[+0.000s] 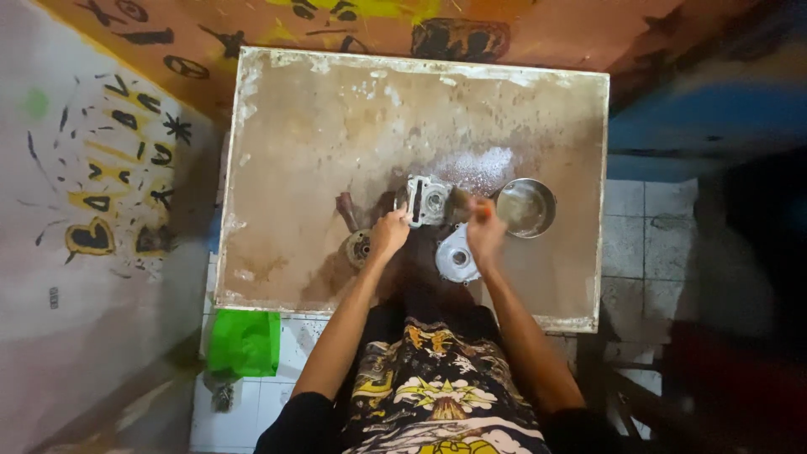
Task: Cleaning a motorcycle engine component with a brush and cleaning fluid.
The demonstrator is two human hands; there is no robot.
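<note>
At frame centre, the left hand [389, 233] gripped a grey engine casting [427, 200] on the bench [303, 151]; the right hand [485, 231] clasped an orange-handled brush [480, 209], apparently mid-scrub, near the metal bowl [525, 207].

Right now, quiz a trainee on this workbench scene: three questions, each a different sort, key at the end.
1. True or false: the left hand is on the grey engine cylinder.
2. What stands just right of the right hand? A) a metal bowl B) a glass jar C) a wooden box
3. Fill in: the round metal cover lies on the table between the two ____.

Key: 1 true. 2 A, the metal bowl. 3 forearms (or hands).
</note>
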